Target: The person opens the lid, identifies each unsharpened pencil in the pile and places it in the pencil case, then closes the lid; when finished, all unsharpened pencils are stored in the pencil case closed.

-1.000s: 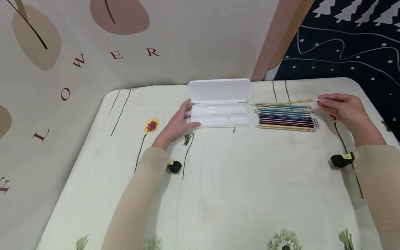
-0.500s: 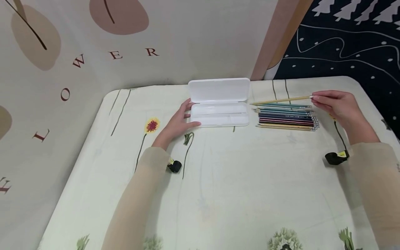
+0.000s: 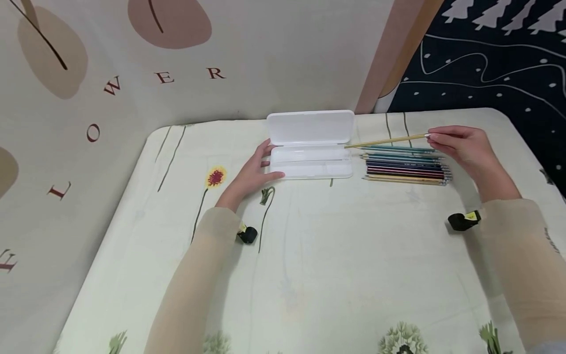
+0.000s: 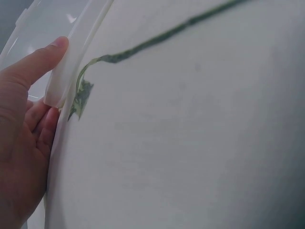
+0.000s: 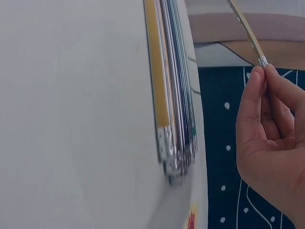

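Note:
A white plastic pencil case (image 3: 311, 169) lies with its lid (image 3: 311, 129) raised at the far side of the table. My left hand (image 3: 253, 172) grips its left end, the thumb over the front rim and the other fingers around the corner, as the left wrist view shows. My right hand (image 3: 462, 147) pinches a yellow pencil (image 3: 384, 141) by its eraser end between thumb and fingertips. The pencil's tip points left and overlaps the case's right end in the head view. Below the pencil, a row of pencils (image 3: 404, 167) in teal, dark and yellow lies on the table.
The table is covered by a pale cloth (image 3: 336, 255) with printed flowers. Behind it rises a light wall covering with letters (image 3: 215, 73). A dark cloth with white trees (image 3: 495, 73) hangs at the back right.
My right hand has moved left with the yellow pencil, bringing its tip from above the pencil row to the case's right end. My left hand and the case have stayed put.

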A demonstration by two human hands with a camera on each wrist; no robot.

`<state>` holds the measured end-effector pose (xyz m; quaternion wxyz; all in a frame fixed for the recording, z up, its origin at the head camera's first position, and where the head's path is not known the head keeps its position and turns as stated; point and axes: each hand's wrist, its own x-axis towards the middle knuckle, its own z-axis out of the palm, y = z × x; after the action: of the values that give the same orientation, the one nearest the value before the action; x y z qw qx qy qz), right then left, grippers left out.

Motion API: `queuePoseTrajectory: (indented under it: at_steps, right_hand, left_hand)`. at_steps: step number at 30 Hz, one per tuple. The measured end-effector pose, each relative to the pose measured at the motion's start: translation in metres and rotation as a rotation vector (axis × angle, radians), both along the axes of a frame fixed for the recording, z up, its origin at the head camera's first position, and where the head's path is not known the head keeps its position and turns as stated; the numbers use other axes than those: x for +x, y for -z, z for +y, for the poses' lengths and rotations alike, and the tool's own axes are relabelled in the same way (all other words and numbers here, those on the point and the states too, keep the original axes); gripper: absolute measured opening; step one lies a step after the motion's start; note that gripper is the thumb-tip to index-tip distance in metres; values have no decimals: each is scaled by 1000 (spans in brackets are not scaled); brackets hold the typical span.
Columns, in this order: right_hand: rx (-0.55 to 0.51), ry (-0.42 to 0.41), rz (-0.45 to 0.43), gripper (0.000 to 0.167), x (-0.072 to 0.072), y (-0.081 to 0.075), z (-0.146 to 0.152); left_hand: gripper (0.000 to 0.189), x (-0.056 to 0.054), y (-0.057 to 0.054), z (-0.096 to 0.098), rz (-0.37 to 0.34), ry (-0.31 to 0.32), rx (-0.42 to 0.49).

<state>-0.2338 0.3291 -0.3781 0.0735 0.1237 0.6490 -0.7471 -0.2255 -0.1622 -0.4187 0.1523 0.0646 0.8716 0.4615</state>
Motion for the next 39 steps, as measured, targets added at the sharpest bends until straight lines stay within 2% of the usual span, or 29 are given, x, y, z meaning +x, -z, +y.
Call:
queuePoseTrajectory:
  at_steps: [6, 13, 16, 21, 23, 27, 39]
  right_hand:
    - [-8, -16, 30, 44, -22, 32, 10]
    - [15, -6, 24, 54, -31, 38, -5]
    - [39, -4, 12, 56, -28, 31, -18]
    - [99, -40, 3, 37, -10, -2, -52]
    - [92, -48, 5, 29, -6, -8, -62]
    - [73, -45, 3, 24, -7, -10, -74]
    - [165, -95, -10, 21, -15, -5, -105]
  left_hand:
    - [104, 0, -1, 0, -1, -1, -5]
    - [103, 0, 2, -1, -2, -8, -3]
    - [103, 0, 2, -1, -1, -12, -5]
    - [103, 0, 2, -1, 1, -13, -3]
    - [103, 0, 2, 0, 2, -12, 0]
    - [102, 0, 1, 0, 2, -12, 5]
    - [103, 0, 1, -1, -4, -16, 16]
